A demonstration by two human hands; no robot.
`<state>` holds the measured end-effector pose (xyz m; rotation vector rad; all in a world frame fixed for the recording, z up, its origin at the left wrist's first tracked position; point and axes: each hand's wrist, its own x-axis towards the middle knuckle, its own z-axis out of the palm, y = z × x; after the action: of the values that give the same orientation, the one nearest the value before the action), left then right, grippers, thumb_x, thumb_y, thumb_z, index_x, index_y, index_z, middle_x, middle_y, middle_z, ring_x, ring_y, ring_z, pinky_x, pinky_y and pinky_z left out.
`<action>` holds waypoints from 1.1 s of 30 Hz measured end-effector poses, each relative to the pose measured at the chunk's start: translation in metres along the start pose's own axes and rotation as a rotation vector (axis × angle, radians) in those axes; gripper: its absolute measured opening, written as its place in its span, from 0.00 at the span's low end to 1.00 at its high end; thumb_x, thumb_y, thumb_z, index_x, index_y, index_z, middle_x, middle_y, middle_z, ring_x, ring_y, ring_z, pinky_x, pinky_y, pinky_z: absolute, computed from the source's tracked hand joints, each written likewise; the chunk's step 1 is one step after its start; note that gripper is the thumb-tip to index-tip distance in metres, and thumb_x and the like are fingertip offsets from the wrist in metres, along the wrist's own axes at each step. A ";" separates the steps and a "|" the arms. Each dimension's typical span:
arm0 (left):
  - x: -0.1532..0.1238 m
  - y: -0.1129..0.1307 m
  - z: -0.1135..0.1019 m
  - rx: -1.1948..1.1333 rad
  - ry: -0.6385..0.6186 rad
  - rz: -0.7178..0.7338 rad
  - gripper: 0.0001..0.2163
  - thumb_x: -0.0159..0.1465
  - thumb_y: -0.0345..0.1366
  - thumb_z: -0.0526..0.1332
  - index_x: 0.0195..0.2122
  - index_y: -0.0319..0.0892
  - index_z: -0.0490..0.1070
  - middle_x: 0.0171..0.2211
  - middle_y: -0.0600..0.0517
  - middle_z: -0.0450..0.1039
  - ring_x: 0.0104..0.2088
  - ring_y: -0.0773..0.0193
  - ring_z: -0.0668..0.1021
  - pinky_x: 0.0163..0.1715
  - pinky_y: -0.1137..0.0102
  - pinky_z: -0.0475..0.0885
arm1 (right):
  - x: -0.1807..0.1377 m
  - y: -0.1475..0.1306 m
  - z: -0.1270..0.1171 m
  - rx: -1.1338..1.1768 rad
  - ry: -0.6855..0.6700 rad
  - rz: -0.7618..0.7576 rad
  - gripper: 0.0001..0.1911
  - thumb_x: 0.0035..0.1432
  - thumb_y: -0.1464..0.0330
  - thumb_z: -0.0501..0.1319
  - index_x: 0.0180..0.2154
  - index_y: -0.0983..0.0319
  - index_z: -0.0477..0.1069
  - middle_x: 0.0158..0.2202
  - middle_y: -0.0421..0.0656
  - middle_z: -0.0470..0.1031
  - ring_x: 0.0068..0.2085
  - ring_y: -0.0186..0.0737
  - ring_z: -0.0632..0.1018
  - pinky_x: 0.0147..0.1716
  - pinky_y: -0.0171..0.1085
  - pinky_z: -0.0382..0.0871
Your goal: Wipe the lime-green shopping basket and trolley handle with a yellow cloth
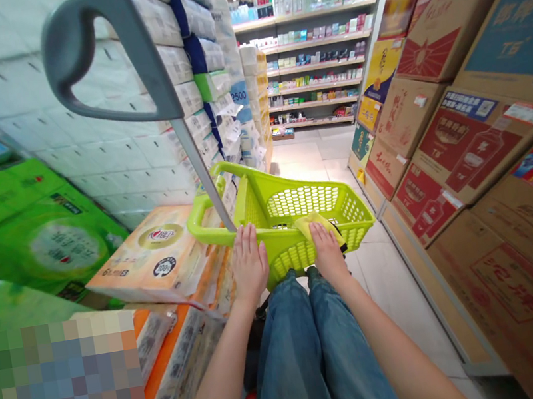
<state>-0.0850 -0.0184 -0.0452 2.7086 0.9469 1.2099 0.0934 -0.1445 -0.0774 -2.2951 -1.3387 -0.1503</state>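
Note:
A lime-green wheeled shopping basket (304, 197) with perforated walls stands in front of my knees. Its grey pull handle (151, 62) rises on a metal rod at the upper left. My left hand (250, 261) lies on the near rim beside the foot of the rod, fingers stretched out and holding nothing. Farther right along that rim, a yellow cloth (307, 223) is under my right hand (326, 249), whose fingers press it against the basket's edge. The hand covers part of the cloth. Inside the basket, the visible part of the floor shows a lattice.
Packs of tissue paper (153, 251) are stacked close on the left, with a green pack (24, 238) beyond. Cardboard cartons (471, 147) line the right side. A tiled aisle floor (324, 150) leads to stocked shelves (307, 44). The lower left corner is pixelated.

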 end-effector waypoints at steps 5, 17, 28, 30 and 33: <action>0.000 0.000 0.000 -0.006 0.008 0.002 0.23 0.72 0.37 0.46 0.67 0.37 0.54 0.66 0.42 0.60 0.70 0.54 0.56 0.67 0.53 0.57 | 0.001 -0.016 0.002 -0.019 0.006 0.124 0.39 0.53 0.84 0.46 0.68 0.70 0.52 0.70 0.53 0.54 0.70 0.49 0.54 0.68 0.57 0.46; 0.000 0.000 0.003 -0.016 0.029 -0.002 0.23 0.72 0.37 0.46 0.67 0.36 0.55 0.66 0.40 0.61 0.70 0.53 0.56 0.67 0.53 0.57 | 0.019 -0.096 0.002 0.172 -0.068 -0.181 0.40 0.52 0.83 0.46 0.68 0.70 0.50 0.70 0.53 0.54 0.71 0.46 0.53 0.68 0.54 0.46; 0.000 0.001 0.002 -0.024 0.021 -0.015 0.24 0.72 0.38 0.46 0.68 0.38 0.54 0.66 0.41 0.60 0.70 0.53 0.56 0.67 0.52 0.56 | -0.001 0.012 0.003 -0.059 -0.019 0.008 0.42 0.52 0.83 0.46 0.69 0.68 0.49 0.70 0.52 0.54 0.71 0.45 0.53 0.68 0.56 0.43; 0.000 0.001 0.002 -0.022 0.013 -0.017 0.24 0.72 0.38 0.46 0.68 0.37 0.54 0.66 0.41 0.60 0.70 0.53 0.55 0.67 0.52 0.56 | 0.000 0.005 0.001 -0.088 -0.029 0.077 0.41 0.52 0.83 0.46 0.69 0.67 0.49 0.70 0.52 0.53 0.71 0.45 0.53 0.68 0.59 0.39; 0.000 0.000 0.002 -0.026 0.014 -0.017 0.24 0.72 0.38 0.46 0.68 0.38 0.53 0.67 0.41 0.59 0.70 0.53 0.55 0.67 0.52 0.56 | 0.007 -0.027 0.000 -0.082 -0.058 0.157 0.41 0.51 0.83 0.47 0.68 0.70 0.51 0.70 0.53 0.53 0.71 0.49 0.53 0.67 0.61 0.40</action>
<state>-0.0833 -0.0182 -0.0466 2.6701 0.9469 1.2308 0.0737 -0.1279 -0.0658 -2.4799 -1.1946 -0.0886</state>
